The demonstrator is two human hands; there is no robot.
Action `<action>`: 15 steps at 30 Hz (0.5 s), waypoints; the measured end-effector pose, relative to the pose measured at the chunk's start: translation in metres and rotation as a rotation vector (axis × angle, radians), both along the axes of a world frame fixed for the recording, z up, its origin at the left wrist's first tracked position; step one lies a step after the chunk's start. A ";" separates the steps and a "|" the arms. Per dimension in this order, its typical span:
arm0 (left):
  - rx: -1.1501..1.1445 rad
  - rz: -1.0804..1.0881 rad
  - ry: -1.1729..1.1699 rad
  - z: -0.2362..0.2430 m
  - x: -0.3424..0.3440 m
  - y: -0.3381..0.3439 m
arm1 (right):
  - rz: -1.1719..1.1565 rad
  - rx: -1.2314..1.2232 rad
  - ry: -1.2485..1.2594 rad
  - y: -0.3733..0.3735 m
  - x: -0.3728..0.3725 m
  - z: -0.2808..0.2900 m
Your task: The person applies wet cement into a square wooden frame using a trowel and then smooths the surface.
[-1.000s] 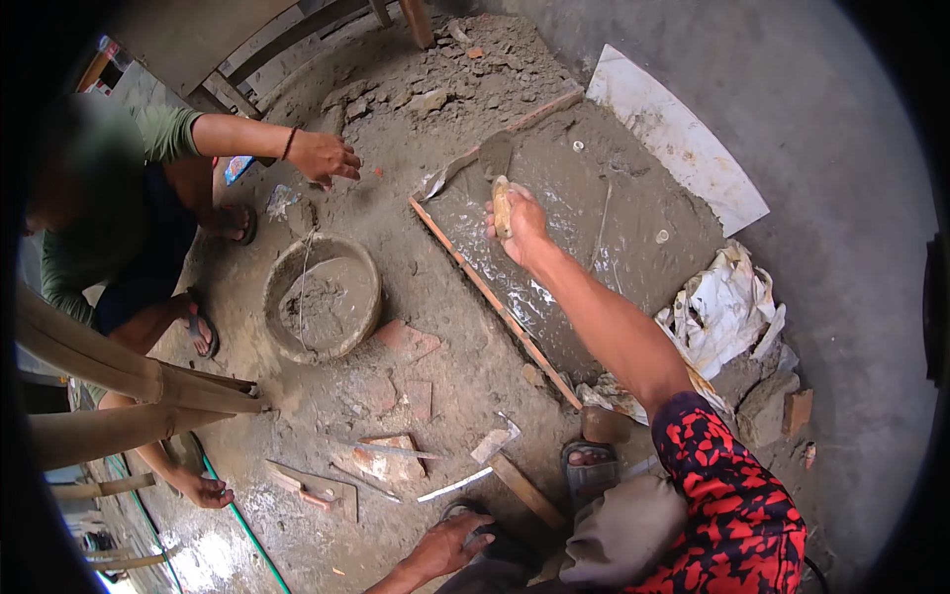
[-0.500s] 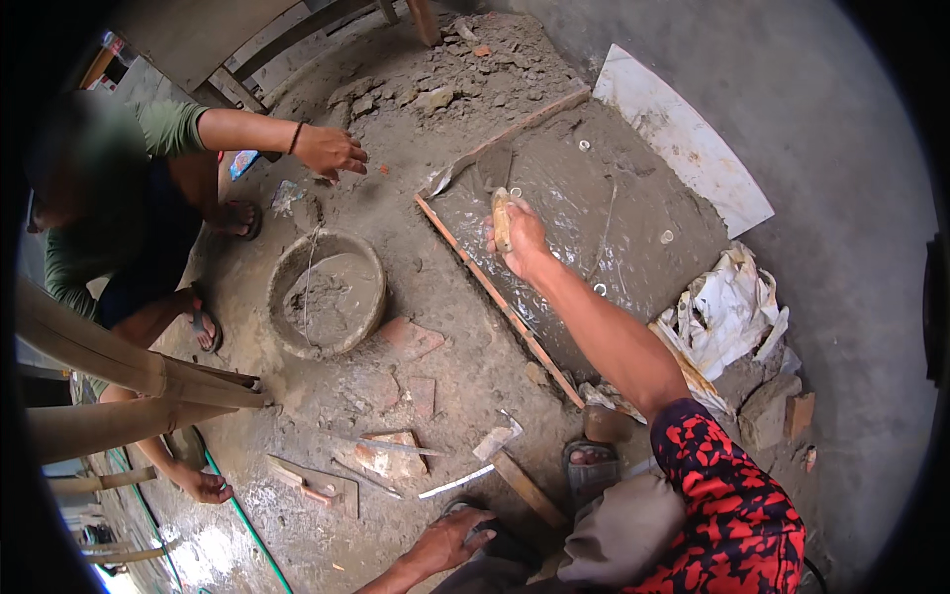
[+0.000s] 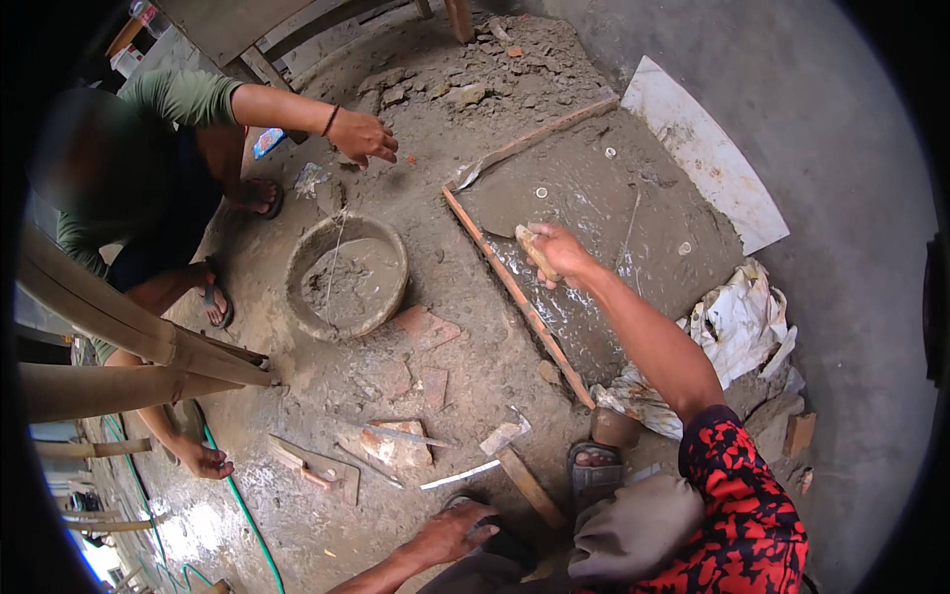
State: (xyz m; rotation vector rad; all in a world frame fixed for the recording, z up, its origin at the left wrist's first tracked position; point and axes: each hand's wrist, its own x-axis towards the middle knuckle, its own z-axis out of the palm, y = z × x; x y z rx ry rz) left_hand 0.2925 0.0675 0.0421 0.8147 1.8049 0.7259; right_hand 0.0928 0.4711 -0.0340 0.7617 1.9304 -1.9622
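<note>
Gripping wooden handle (image 3: pixel 535 251): right hand (image 3: pixel 562 253), wrapped | left hand (image 3: pixel 450 535): half-curled, nothing visible inside | slick grey mortar (image 3: pixel 653 203)

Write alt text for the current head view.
The person's right hand grips a pale handle over a slab of wet grey mix edged with brown strips; the left hand is near the lower edge. At left, a co-worker squats near a basin of mix.

A small building site is being indicated: a bed of wet mortar (image 3: pixel 589 203) is being bounded by wooden strips (image 3: pixel 522 295), grey mix (image 3: pixel 366 277) is being held in a round basin (image 3: pixel 397 282), and the grimy floor (image 3: pixel 252 396) is being littered by rubble (image 3: pixel 485 84) and a trowel (image 3: pixel 322 463).
</note>
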 end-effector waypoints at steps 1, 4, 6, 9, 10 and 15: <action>0.007 -0.003 0.009 0.001 0.001 0.000 | -0.001 -0.002 -0.001 0.001 0.001 -0.001; -0.004 -0.014 -0.009 0.002 -0.001 0.001 | 0.065 -0.019 0.009 0.008 0.003 0.002; 0.005 -0.013 0.002 -0.001 0.001 -0.002 | 0.175 0.040 -0.011 0.019 0.000 0.010; 0.012 -0.023 0.003 -0.001 0.002 0.001 | 0.357 0.263 -0.024 0.041 -0.008 0.023; 0.006 -0.028 -0.008 0.000 0.001 0.001 | 0.351 0.263 -0.026 0.044 -0.011 0.026; -0.013 -0.006 0.020 0.011 -0.001 0.003 | 0.522 0.498 0.018 0.055 -0.003 0.047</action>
